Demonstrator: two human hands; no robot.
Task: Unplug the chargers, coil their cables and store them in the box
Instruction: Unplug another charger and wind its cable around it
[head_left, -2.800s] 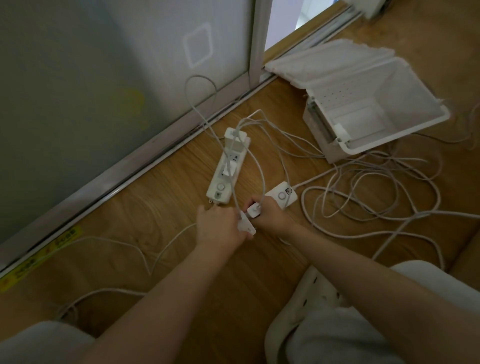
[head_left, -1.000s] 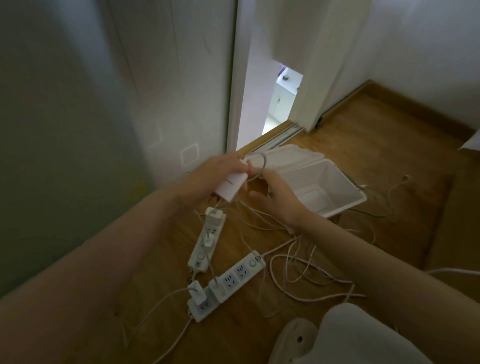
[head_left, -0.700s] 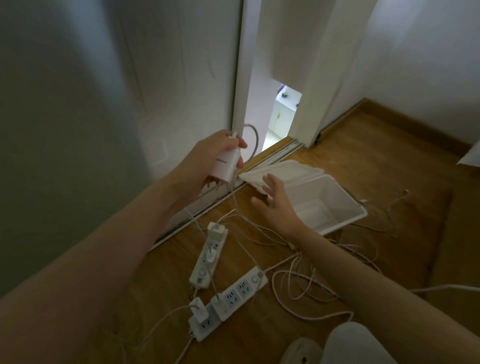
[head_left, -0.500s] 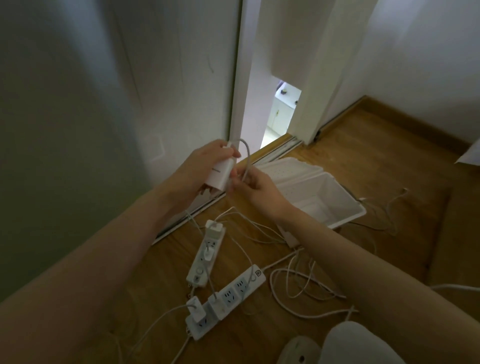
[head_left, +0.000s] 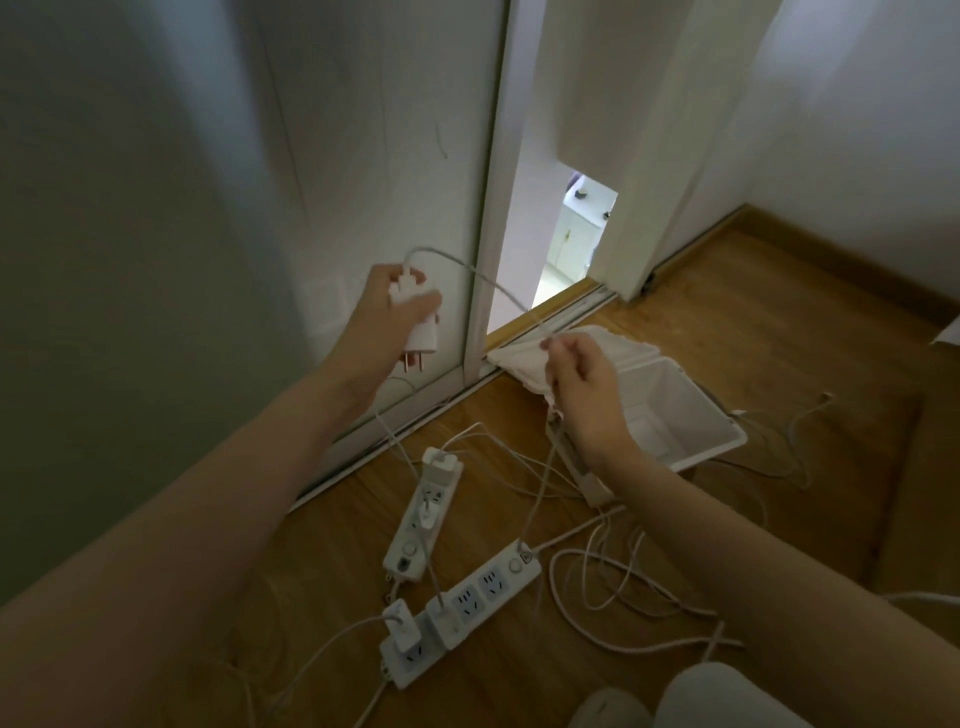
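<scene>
Head view, mid-frame: grips a white charger (head_left: 418, 325) in the left hand (head_left: 387, 312), fingers wrapped round its body, prongs pointing down, well off the floor (head_left: 779, 338). Pinches its cable (head_left: 488, 278) between right hand (head_left: 584, 395) fingers, just right of centre, above the open white box (head_left: 691, 410) on the floor. Lower centre: two power strips (head_left: 410, 551), other chargers (head_left: 441, 465) plugged in.

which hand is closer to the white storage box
Right. The right hand, pinching the cable, overlaps the near corner of the box in the head view; the left hand holds the charger off to the box's left, by the door frame.
</scene>
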